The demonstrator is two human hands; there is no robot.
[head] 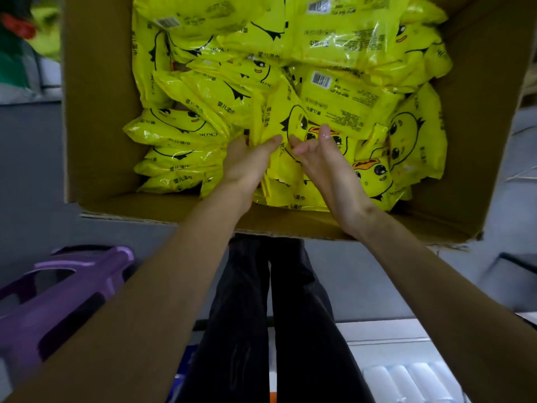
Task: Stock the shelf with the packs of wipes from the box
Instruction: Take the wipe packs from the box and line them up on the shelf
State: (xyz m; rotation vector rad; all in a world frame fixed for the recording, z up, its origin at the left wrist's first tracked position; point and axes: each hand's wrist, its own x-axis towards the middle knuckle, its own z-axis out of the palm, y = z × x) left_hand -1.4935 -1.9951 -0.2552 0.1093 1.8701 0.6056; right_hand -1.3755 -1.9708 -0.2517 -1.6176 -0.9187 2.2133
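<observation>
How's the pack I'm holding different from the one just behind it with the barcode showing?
The held pack shows its duck-face front; the barcode pack shows its printed back. The held pack stands on edge between the left hand and right hand; the barcode pack lies flatter on the pile. Both are glossy yellow, in the box.

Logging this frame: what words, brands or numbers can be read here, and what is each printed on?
"CKOK": upside down on the left duck pack.
"婴儿湿巾": on the front-left pack, and repeated on other yellow packs.
Barcode digits and fine print on the back-facing pack: too small and blurred to read.
Cardboard box: no print visible.
</observation>
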